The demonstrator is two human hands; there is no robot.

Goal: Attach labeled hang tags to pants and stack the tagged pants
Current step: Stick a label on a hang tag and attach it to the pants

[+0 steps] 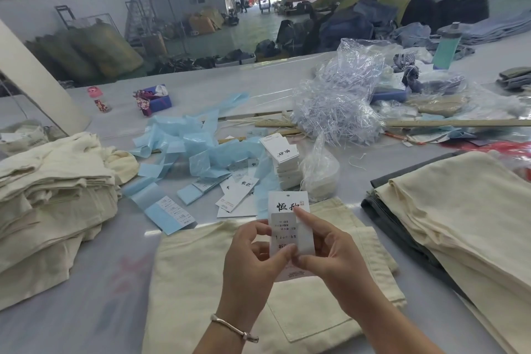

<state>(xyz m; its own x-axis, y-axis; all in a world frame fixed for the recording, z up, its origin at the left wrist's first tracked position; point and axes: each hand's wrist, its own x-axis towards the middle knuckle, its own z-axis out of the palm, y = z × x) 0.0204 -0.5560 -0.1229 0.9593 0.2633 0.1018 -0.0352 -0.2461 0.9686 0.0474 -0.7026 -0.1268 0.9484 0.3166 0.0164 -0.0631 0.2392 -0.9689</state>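
Label application is judged to be the step in hand: a white hang tag [288, 204] is held upright above the cream pants [218, 282] that lie flat at the near edge of the table [86, 310]. A translucent printed sticker [287, 234] lies over the lower half of the tag.

The left hand [253, 261] is curled round the tag's lower left edge, with thumb and fingers pinching it. The right hand [330, 256] pinches the lower right edge with its thumb, and its index finger is extended onto the sticker's upper part, just below the printed characters.

For a good result, the sticker should be squared to the tag's edges before pressure is applied. Pressure is best run from one end to the other, so that no bubbles or creases are trapped. The brand characters and the string hole at the top should be left uncovered. The tag should be supported from behind while it is pressed, as thin card bends easily.

Blank tags [283, 156] are stacked toward the table's middle, among blue backing strips [178, 146]. Folded cream pants [51, 190] are piled at the left edge, and a second pile [459, 210] lies at the right edge; which is the tagged pile cannot be told.
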